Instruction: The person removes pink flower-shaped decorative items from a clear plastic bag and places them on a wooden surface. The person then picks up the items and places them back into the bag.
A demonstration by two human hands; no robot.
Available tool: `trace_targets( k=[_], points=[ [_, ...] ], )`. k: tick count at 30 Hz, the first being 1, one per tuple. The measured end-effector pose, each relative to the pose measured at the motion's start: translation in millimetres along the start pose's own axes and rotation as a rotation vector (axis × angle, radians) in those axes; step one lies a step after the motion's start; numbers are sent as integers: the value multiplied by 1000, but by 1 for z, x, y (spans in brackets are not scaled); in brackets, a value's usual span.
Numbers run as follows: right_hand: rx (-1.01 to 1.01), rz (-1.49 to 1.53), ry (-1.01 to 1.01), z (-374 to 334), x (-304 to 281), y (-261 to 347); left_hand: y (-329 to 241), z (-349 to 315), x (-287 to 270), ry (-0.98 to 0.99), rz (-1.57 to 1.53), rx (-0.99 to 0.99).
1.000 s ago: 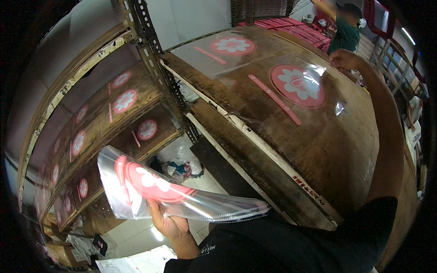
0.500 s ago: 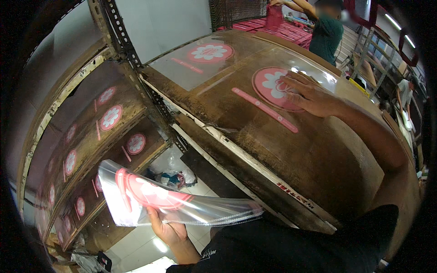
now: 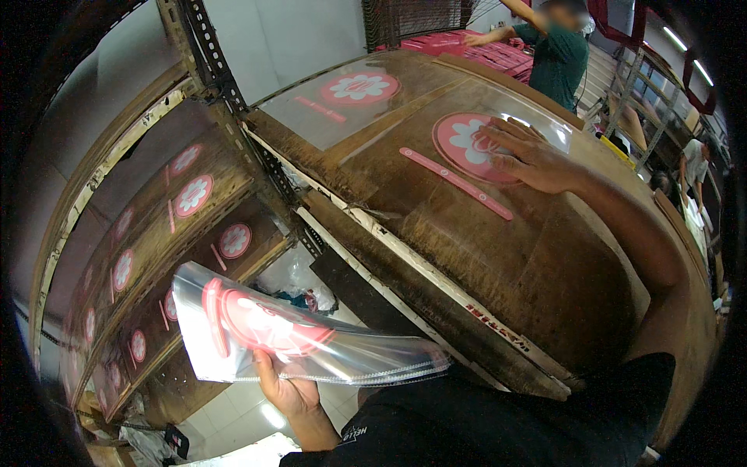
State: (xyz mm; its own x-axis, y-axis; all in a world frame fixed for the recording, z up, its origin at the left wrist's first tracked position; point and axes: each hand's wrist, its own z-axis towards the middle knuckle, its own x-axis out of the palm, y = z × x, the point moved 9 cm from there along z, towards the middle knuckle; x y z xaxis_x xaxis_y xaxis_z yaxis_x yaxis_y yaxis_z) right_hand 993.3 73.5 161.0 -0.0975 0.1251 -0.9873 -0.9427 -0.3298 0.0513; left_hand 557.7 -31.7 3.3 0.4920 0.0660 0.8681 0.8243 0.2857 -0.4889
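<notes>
My left hand (image 3: 294,395) grips a curved bundle of clear plastic sheets (image 3: 373,359) from below, its thumb pressed on the near face. A pink disc with a white flower and a pink bar show on the bundle, with strong glare at its left end. My right hand (image 3: 537,159) lies flat, fingers stretched out, on a clear printed sheet (image 3: 457,183) resting on the brown board (image 3: 436,241). Its fingers cover part of that sheet's pink flower disc. Farther left on the board lies a second clear sheet (image 3: 359,89) with a like print.
A metal rack post (image 3: 222,70) stands left of the board. Lower left, shelves (image 3: 226,206) hold more printed sheets. Crumpled clear plastic (image 3: 292,272) lies on the floor between. At the far side, a person in a dark green shirt (image 3: 559,70) stands near red material (image 3: 436,43).
My right hand stays on the same print, and the left still grips its bundle, now with brighter glare. The far person's arm has come down and stretches over the red material.
</notes>
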Motion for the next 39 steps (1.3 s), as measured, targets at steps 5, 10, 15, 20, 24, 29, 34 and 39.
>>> trace_targets(
  k=[5, 10, 15, 20, 24, 29, 34, 39],
  points=[
    [0, -26, -11, 1, -2, 6, -7, -6, -1, 19, -1, 8],
    [-16, -5, -23, 0, -6, 10, -11, -12, -5, 79, -6, -4],
    [67, 5, 90, 1, -3, 12, -20, -17, -16, -49, 20, 22],
    [79, 31, 153, 5, 2, 9, -25, -23, -18, 21, 22, 1],
    [88, -39, 90, 4, 6, 2, -34, -32, -31, -15, 9, 17],
    [-48, -70, 106, 11, 18, 12, -58, -47, -44, -27, 21, 23],
    [-6, 11, 53, 16, 3, 0, -66, -55, -44, -51, -13, 16],
    [-198, 384, -65, 25, -42, 152, -70, -68, -25, -1, -99, -56]
  ],
)
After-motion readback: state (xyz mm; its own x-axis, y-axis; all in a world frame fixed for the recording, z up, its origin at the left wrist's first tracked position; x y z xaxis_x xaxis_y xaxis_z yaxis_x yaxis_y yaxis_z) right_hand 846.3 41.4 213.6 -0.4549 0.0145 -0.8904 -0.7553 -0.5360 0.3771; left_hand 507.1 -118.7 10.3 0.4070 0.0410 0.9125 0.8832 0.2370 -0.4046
